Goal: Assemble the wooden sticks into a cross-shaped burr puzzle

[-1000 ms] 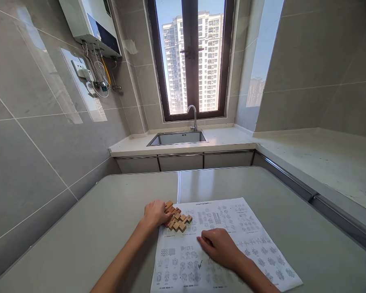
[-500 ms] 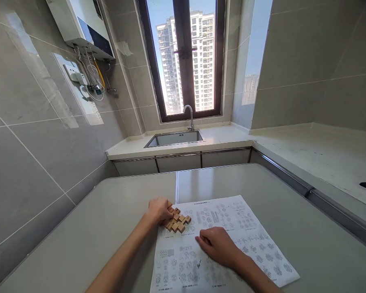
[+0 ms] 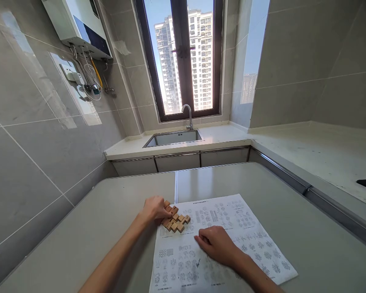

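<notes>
A cluster of wooden puzzle blocks (image 3: pixel 177 220) lies on the top left corner of a printed instruction sheet (image 3: pixel 232 228) spread on a grey table (image 3: pixel 116 228). My left hand (image 3: pixel 154 209) curls over the blocks' left end, fingers closed on them. My right hand (image 3: pixel 216 243) rests palm down on the sheet below and right of the blocks, fingers loosely bent and pressing the paper, with nothing in it.
Beyond the table runs a white counter (image 3: pixel 225 136) with a steel sink (image 3: pixel 173 138) and tap (image 3: pixel 187 114) under a window. The counter continues along the right wall (image 3: pixel 323 154). A water heater (image 3: pixel 76 24) hangs on the tiled left wall.
My left hand has shifted slightly up along the blocks' left end. The view has drifted a little; my right hand stays on the sheet.
</notes>
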Motion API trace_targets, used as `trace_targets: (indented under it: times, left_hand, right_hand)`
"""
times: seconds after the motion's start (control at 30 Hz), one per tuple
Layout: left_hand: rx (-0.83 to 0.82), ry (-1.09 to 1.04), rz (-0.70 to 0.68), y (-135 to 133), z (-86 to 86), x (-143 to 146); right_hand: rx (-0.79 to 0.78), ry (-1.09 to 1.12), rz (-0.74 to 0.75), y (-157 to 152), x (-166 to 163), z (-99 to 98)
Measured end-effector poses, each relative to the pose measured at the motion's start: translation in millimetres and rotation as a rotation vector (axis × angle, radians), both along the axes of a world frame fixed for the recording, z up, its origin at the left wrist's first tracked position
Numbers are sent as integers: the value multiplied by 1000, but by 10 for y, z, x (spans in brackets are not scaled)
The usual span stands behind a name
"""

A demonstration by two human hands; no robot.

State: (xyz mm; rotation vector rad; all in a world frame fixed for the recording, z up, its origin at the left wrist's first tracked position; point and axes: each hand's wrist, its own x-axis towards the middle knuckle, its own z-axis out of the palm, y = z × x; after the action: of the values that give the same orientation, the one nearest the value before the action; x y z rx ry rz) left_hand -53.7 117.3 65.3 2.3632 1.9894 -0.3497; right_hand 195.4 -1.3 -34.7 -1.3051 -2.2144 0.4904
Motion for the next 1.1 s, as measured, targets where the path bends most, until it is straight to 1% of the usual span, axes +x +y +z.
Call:
trace_targets:
  times: [0.37, 0.5, 0.57, 0.67, 0.83, 0.9, 0.97, 1.03, 1.1]
  left_hand:
    - [7, -58, 48, 47, 99, -47]
    - [19, -90, 41, 37, 185, -22]
    - [35, -108, 30, 26, 249, 8]
    - [57, -148, 10, 3, 363, 91]
    - [116, -209, -64, -105, 544, 345]
    - [133, -225, -108, -189, 586, 488]
    - [143, -241, -159, -291, 595, 652]
    - [157, -261, -251, -391, 569, 833]
    - [133, -252, -298, -472, 510, 1016]
  right_hand:
    - [-41, 28, 7, 28, 2, 2]
    - [-66, 67, 15, 23, 5, 17]
    - [-106, 124, -3, 20, 3, 37]
    - [-218, 326, -35, 27, 2, 80]
    - [-363, 770, -45, 82, 45, 112]
    - [-442, 967, 16, 101, 76, 120]
    - [-531, 1153, 125, 100, 100, 153]
    - [-618, 1322, 237, 81, 111, 215]
    - [-706, 1465, 314, 58, 107, 285]
